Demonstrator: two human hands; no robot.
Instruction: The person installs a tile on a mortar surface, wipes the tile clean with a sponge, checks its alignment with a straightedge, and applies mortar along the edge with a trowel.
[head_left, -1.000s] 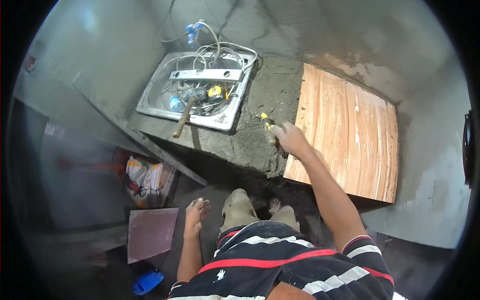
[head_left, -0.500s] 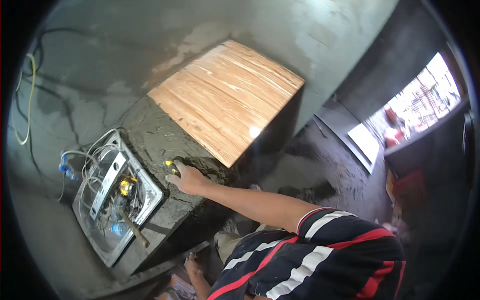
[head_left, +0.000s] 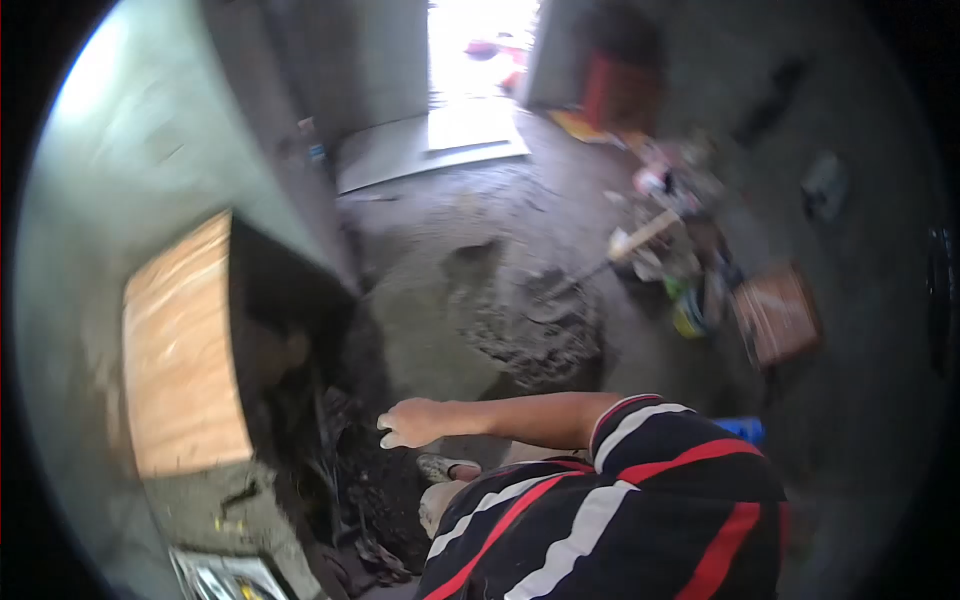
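The panel (head_left: 185,350), pale and wood-grained, lies on the worktop (head_left: 292,545) at the left, near the wall (head_left: 75,300). The right hand (head_left: 412,422) is apart from it, out over the dark ground beside the worktop. Its grip is loosely curled; blur keeps me from telling whether the fingers press together or hold anything. The left hand is out of view, so I cannot tell how its grip stands.

Just beside the panel, grey mortar (head_left: 190,495) covers the worktop, with a small, blurred yellow item (head_left: 222,524) on it. Past that, the sink (head_left: 222,556) is cut off by the lower edge of the view.

Below the arm, a shoe (head_left: 436,466) shows on the floor (head_left: 430,330). Farther out lies a heap of wet grey mix (head_left: 540,340), a tool with a pale handle (head_left: 645,235) reaching toward it. Beyond the handle are blurred litter (head_left: 655,180) and a brownish tile (head_left: 778,315). Something blue (head_left: 742,429) sits near the striped sleeve (head_left: 650,430). At the top, a white slab (head_left: 390,158) lies before the bright doorway (head_left: 482,50).
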